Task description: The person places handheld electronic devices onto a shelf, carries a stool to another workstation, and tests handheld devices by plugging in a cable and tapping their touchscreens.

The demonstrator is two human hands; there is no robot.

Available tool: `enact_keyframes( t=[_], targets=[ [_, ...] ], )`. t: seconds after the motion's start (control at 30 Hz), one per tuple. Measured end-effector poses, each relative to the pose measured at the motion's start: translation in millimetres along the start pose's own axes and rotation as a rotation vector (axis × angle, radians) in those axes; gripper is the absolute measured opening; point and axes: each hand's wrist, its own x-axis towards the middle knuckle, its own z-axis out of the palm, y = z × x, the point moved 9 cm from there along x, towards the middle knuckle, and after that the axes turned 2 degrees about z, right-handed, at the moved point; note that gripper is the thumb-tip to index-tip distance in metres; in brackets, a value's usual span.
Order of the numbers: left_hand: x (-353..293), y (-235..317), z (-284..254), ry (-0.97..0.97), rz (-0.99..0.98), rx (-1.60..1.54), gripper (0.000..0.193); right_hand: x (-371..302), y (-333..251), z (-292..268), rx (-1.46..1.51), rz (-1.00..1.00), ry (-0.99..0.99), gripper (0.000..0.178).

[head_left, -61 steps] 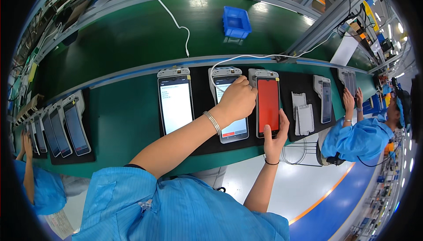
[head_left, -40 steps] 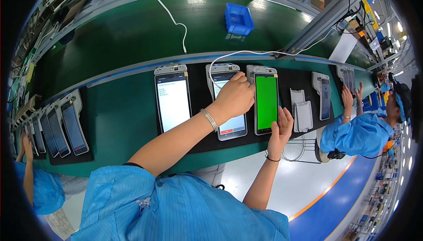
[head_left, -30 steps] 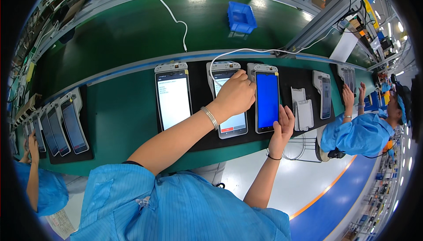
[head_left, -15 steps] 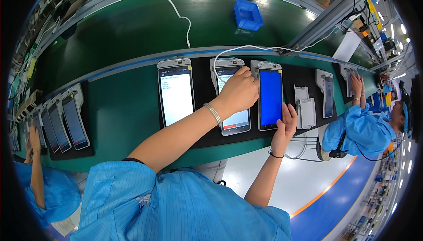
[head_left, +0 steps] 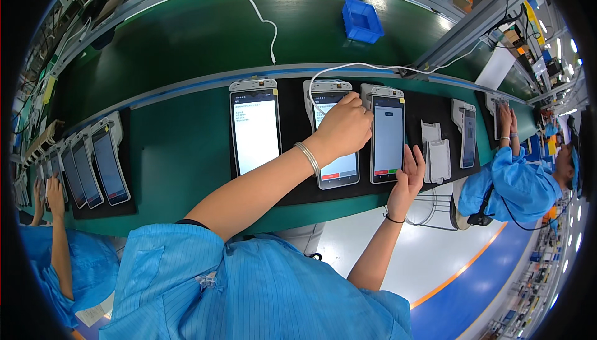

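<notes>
Three white handheld terminals with large screens lie in a row in front of me: a left terminal, a middle terminal and a right terminal. My left hand is closed over the middle one, fingers curled near the right one's left edge. A white cable runs down into that hand; its end is hidden there. Beside the right terminal's lower right edge is my right hand, fingers stretched and holding nothing. The right terminal's screen is greyish, with a small dark box and red and green buttons.
White plastic covers and another terminal lie to the right on the black mat. Behind the rail are a blue bin and a loose white cable. Co-workers sit at both sides; several terminals lie left.
The right terminal's screen has turned from solid blue to a greyish page with red and green buttons. My right thumb has drawn away from its lower edge. The whole view has shifted slightly.
</notes>
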Motion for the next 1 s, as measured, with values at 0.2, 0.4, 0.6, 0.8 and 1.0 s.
enact_keyframes(
  t=[0.2, 0.4, 0.6, 0.8, 1.0],
  targets=[
    [0.6, 1.3, -2.8, -0.006, -0.006, -0.004, 0.014, -0.5, -0.9, 0.4, -0.006, 0.022, 0.006, 0.058],
    [0.5, 0.8, -2.2, -0.006, 0.001, 0.009, 0.013, -1.3, -0.5, 1.5, -0.042, 0.057, 0.017, 0.059],
    [2.6, 1.5, -2.7, -0.007, -0.001, -0.008, 0.012, -2.4, -9.2, 6.6, -0.167, -0.044, -0.087, 0.065],
    [3.3, -0.2, 1.2, -0.007, -0.008, 0.015, 0.013, -6.4, -22.7, 25.6, -0.534, -0.194, -0.083, 0.091],
    [1.9, -1.7, -4.6, 0.032, -0.014, -0.017, 0.012, -5.6, -19.0, 21.2, -0.390, -0.150, -0.020, 0.090]
  ],
)
